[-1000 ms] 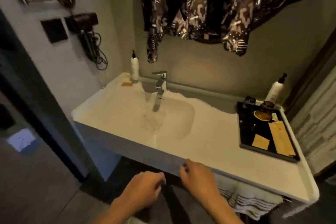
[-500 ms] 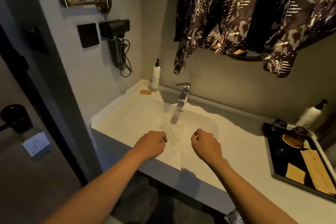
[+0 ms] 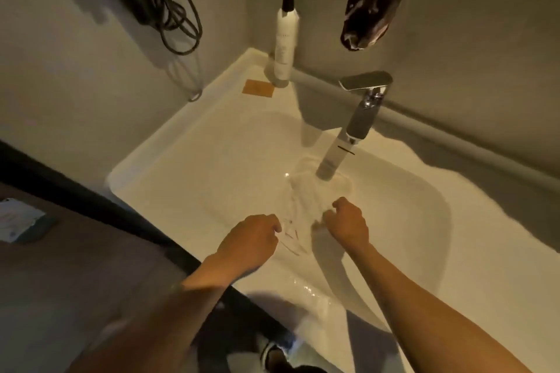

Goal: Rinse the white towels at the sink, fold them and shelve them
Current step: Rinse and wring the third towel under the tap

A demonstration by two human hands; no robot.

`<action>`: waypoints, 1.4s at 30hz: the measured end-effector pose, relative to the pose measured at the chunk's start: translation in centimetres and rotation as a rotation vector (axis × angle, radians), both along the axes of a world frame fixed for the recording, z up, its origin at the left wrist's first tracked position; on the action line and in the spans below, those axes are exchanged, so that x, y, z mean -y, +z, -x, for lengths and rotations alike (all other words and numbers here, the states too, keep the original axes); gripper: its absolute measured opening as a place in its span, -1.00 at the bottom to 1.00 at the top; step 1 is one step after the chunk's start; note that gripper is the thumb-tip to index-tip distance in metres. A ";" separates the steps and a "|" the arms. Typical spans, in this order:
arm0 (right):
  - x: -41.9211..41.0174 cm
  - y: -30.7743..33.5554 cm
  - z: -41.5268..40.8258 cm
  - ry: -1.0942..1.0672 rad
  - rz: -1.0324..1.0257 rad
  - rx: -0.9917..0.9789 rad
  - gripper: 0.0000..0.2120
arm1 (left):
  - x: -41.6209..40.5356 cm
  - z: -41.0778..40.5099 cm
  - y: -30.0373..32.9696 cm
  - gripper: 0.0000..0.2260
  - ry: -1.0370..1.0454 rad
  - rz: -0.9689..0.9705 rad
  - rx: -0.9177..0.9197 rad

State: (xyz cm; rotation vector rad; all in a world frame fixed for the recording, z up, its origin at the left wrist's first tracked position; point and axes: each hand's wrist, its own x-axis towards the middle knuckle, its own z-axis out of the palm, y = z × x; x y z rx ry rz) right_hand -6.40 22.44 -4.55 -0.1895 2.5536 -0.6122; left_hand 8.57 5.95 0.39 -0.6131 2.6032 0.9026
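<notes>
Two hands: left hand point(image 3: 251, 244), right hand point(image 3: 348, 224) | white towel point(image 3: 303, 200) | bottle point(image 3: 285, 39) label unreadable

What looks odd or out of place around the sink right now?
A patterned dark garment hangs low above the faucet, close enough to catch splashes. A tangled black cord dangles on the wall by the basin. Nothing looks spilled or broken.
</notes>
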 end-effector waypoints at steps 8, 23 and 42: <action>3.6 -6.5 1.9 -0.059 0.071 -0.155 -0.93 | 2.5 3.8 -3.7 -0.79 0.044 -0.066 -0.033; 0.0 14.4 -6.6 -0.460 0.624 -0.490 -0.81 | -1.3 8.6 -0.3 -0.74 0.237 -0.949 -0.065; -2.2 13.6 -2.7 -0.426 0.466 -0.329 -0.80 | -5.2 12.5 2.8 -0.46 0.517 -1.495 0.129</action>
